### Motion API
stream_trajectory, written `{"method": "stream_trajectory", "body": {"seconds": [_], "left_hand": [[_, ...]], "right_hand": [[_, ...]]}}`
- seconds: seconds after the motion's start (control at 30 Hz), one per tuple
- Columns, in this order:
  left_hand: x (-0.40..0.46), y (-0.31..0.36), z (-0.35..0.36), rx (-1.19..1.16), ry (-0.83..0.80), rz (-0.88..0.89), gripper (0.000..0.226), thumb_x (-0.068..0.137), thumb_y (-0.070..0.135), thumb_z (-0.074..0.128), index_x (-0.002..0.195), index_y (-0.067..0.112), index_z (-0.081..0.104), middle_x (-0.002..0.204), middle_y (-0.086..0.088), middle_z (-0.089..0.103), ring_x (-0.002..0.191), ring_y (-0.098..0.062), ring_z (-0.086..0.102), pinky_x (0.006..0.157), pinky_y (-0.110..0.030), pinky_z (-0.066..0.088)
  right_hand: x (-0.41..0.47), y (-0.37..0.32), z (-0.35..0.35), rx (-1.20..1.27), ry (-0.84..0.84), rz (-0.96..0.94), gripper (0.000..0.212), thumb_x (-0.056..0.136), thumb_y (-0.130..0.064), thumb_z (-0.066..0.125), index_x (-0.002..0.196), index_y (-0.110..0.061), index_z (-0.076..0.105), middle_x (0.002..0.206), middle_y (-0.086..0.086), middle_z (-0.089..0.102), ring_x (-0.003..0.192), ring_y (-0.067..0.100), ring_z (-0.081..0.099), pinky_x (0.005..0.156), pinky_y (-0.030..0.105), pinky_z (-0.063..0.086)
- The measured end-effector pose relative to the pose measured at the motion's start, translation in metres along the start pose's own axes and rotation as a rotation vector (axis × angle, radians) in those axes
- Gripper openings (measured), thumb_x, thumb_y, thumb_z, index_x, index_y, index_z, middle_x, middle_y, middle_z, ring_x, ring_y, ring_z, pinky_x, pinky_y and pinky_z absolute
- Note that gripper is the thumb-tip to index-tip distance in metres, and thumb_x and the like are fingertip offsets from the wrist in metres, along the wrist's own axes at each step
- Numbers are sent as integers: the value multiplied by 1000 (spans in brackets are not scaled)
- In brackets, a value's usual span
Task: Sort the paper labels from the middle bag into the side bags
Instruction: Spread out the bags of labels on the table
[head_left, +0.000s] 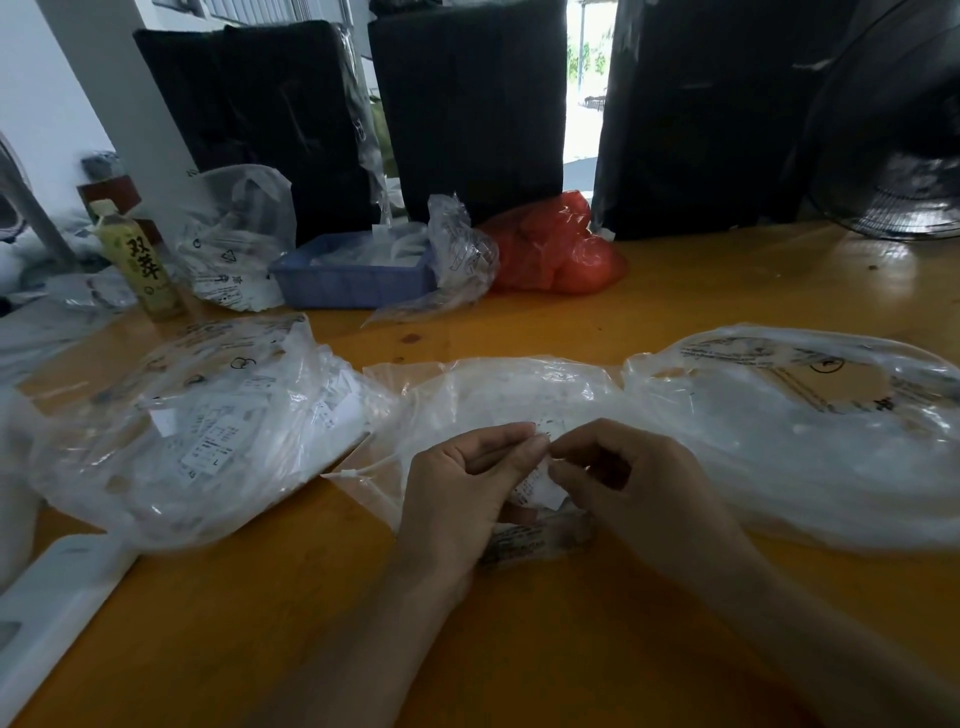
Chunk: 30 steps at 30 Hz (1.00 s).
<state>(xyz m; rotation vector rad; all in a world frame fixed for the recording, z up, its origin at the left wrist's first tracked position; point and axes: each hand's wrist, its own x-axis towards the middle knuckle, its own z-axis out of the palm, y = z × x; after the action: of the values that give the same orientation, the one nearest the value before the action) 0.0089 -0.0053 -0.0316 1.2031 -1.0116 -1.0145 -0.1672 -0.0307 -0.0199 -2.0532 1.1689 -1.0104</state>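
Three bags lie in a row on the tabletop (675, 291): left bag (192, 431), middle bag (493, 395), right bag (810, 436). Behind them stand a bottle (137, 260), a tray (353, 275) and a further bag (556, 249). Both hands meet before the middle bag.

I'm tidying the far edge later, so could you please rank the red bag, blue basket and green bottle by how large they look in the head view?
1. Blue basket and red bag: look alike, unranked.
2. Green bottle: smallest.

I see an orange wooden counter (675, 291) with a glossy sheen. Three tall black blocks (467, 104) stand along its far edge, daylight showing through a gap (584, 93) between them. A white wall (47, 93) rises at left; a dark fan (893, 171) stands at right.
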Motion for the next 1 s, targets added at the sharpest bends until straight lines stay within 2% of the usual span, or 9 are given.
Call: {"method": "stream_trajectory", "body": {"seconds": [0.17, 0.3, 0.43, 0.53, 0.63, 0.7, 0.8, 0.93, 1.0], "left_hand": [[0, -2, 0, 41, -36, 10, 27, 87, 21, 86, 110, 33, 81, 105, 3, 81, 86, -16, 81, 64, -24, 62], [1, -3, -2, 141, -56, 88, 32, 91, 12, 82, 113, 35, 76, 106, 20, 77, 84, -13, 80, 70, -18, 59], [-2, 5, -3, 321, -37, 277, 36, 94, 14, 80, 114, 43, 72, 96, 2, 79, 84, -11, 76, 75, -17, 57], [4, 27, -19, 570, 163, 655, 29, 93, 1, 73, 108, 26, 76, 128, 5, 70, 92, -7, 70, 82, -12, 58], [21, 52, -73, 882, 589, 873, 20, 95, 0, 65, 111, 7, 76, 120, -10, 72, 99, -11, 65, 85, -7, 51], [30, 59, -123, 1024, 810, 668, 25, 99, 1, 61, 119, 9, 73, 118, -15, 73, 94, -18, 64, 84, -20, 53], [35, 54, -166, 1135, 815, 173, 32, 101, 1, 54, 127, 9, 71, 126, -24, 71, 104, -43, 68, 93, -58, 58], [37, 49, -171, 1374, 671, -56, 34, 102, 4, 52, 127, 6, 75, 129, -29, 69, 115, -50, 62, 102, -57, 50], [38, 51, -168, 1437, 643, -179, 40, 104, 13, 48, 137, 14, 70, 140, -23, 62, 122, -48, 56, 103, -57, 49]], "right_hand": [[5, 5, -5, 73, 200, 62, 17, 91, -28, 72, 92, -41, 62, 83, -20, 69, 76, 3, 68, 67, 21, 58], [7, 4, -6, 194, 163, 99, 26, 92, -26, 73, 104, -37, 53, 84, -14, 71, 68, 8, 70, 60, 21, 57], [7, 3, -8, 164, 178, 120, 27, 94, -26, 70, 105, -40, 51, 84, -15, 71, 68, 8, 70, 58, 25, 57], [9, 1, -18, 90, 306, 82, 22, 94, -27, 68, 101, -41, 52, 86, -17, 67, 72, 5, 67, 58, 21, 54], [13, 4, -43, -200, 425, -28, 11, 95, -29, 63, 100, -32, 55, 79, -18, 59, 72, 3, 61, 52, 14, 46], [19, 15, -64, -485, 403, -7, 2, 99, -25, 59, 97, -25, 59, 85, -13, 57, 67, 0, 52, 54, 15, 35], [27, 39, -94, -780, 303, 211, 15, 100, -14, 55, 91, -15, 66, 87, 3, 64, 64, 8, 51, 53, 24, 32], [30, 53, -106, -997, 43, 428, 25, 100, -24, 56, 122, -19, 68, 123, 9, 67, 107, 28, 65, 80, 36, 51], [30, 53, -103, -1003, -49, 473, 24, 100, -26, 55, 118, -19, 70, 120, 6, 68, 106, 27, 66, 82, 36, 55]]}}
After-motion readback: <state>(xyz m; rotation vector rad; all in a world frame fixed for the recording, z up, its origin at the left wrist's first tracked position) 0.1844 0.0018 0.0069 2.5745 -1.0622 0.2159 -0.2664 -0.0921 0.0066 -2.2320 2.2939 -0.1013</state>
